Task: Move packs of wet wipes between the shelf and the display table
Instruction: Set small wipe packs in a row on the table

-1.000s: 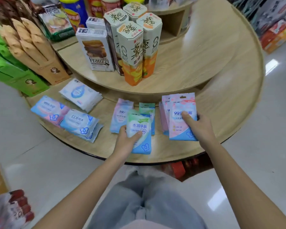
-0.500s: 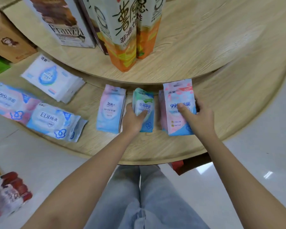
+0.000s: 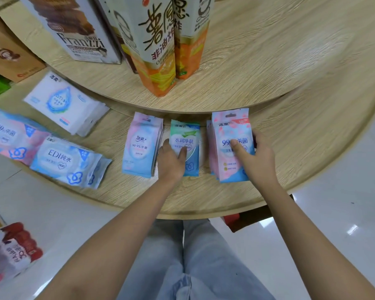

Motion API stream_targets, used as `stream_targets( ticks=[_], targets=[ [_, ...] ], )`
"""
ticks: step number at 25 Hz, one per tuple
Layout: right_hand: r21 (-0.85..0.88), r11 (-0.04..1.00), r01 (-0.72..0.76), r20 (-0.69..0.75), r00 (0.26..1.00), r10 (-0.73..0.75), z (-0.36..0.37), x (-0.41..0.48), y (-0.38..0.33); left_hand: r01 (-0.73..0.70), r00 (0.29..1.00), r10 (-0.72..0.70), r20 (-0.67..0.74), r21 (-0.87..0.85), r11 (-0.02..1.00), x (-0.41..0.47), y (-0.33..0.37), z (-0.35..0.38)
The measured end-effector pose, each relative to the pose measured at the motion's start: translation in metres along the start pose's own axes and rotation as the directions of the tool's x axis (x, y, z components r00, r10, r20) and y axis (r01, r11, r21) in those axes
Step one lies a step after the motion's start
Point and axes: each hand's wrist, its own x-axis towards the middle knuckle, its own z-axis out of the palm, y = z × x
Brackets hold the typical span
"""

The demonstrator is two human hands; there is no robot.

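Note:
On the lower tier of the round wooden display table [image 3: 301,148], my left hand [image 3: 171,163] grips a small green and blue wet wipes pack [image 3: 185,135], thumb across its front. My right hand [image 3: 253,156] holds a pink and blue wet wipes pack [image 3: 230,131] at the front of a small stack, thumb on its face and fingers behind. A pink-blue stack of small packs [image 3: 140,146] lies just left of my left hand. Further left lie larger packs: an EDI pack [image 3: 63,161], a 999 pack [image 3: 7,135] and a white pack [image 3: 61,102].
Tall snack boxes [image 3: 156,40] and a Franzzi biscuit box [image 3: 74,29] stand on the raised upper tier right behind the wipes. A brown carton [image 3: 7,55] sits at the far left. Red packaged goods [image 3: 11,250] lie on the white floor at lower left.
Both hands have carried their packs away from the table's front edge toward the step of the upper tier, and the view has drawn closer to the table.

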Motion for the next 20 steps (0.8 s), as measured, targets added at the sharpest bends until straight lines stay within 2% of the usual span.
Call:
stream_targets(
  ticks=[4, 9, 15, 18, 20],
  targets=[
    [0.016, 1.0, 0.0, 0.014, 1.0, 0.0, -0.001, 0.003, -0.003, 0.053, 0.997, -0.054, 0.056, 0.01, 0.999, -0.001, 0.001, -0.002],
    [-0.017, 1.0, -0.025, 0.013, 1.0, 0.026, 0.004, 0.002, 0.0, 0.097, 0.99, -0.108, 0.094, 0.114, 0.989, -0.006, 0.014, 0.001],
    [0.006, 1.0, -0.024, 0.041, 0.999, 0.024, 0.002, 0.006, 0.0, 0.085, 0.988, -0.103, 0.119, 0.151, 0.985, -0.007, 0.014, -0.002],
    [-0.006, 0.999, -0.04, 0.026, 0.999, 0.04, -0.01, 0.005, -0.003, -0.101, 0.995, 0.1, 0.018, 0.027, 0.995, -0.026, 0.022, -0.021],
    [0.055, 0.997, -0.05, -0.079, 0.995, 0.054, -0.027, -0.005, -0.006, -0.216, 0.976, 0.215, -0.02, -0.091, 0.972, -0.048, 0.029, -0.042]
  ],
)
